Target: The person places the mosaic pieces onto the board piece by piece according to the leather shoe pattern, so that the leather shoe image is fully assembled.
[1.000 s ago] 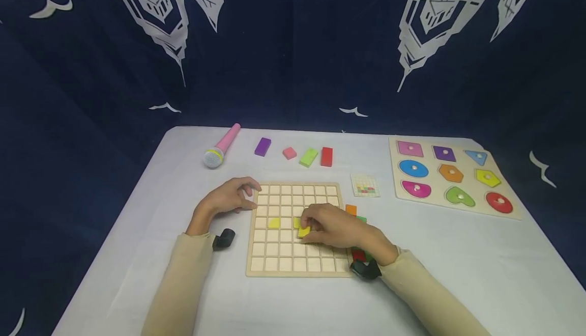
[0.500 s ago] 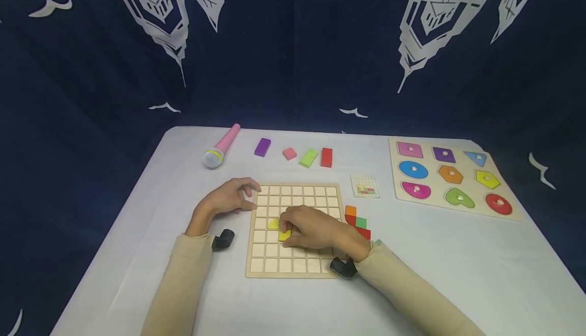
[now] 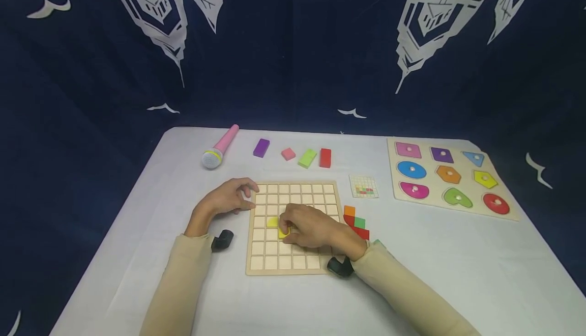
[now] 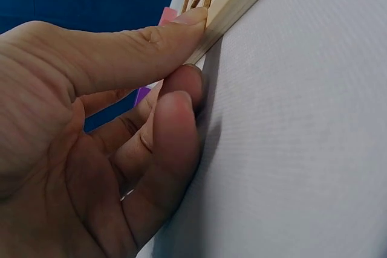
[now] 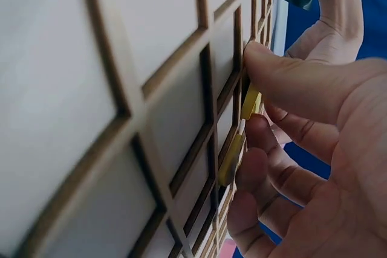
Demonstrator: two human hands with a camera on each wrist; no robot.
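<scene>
A square wooden grid board (image 3: 258, 271) lies flat in front of the person. The right hand (image 3: 316, 228) is over its middle, with thumb and index finger pinching a yellow tile (image 3: 283, 233) at a cell; in the right wrist view this yellow tile (image 5: 251, 102) shows between the fingertips. Diagonally up-left of it, a yellow rounded tile (image 3: 272, 222) sits in a cell. At the board's left edge, the left hand (image 3: 228, 196) rests with thumb and index finger touching the frame. The left wrist view has the left thumb against the wooden edge (image 4: 233, 1), other fingers loosely curled.
Orange, red and green tiles (image 3: 359, 222) lie along the board's right side, partly behind the right forearm. Beyond are a pattern card (image 3: 364, 187), a purple block (image 3: 261, 148), several other blocks and a pink toy microphone (image 3: 226, 140). A shape puzzle (image 3: 398, 193) lies at right.
The right hand has moved left across the board with the yellow tile, mostly in the first half second, and now stays nearly still there. The left hand has not moved.
</scene>
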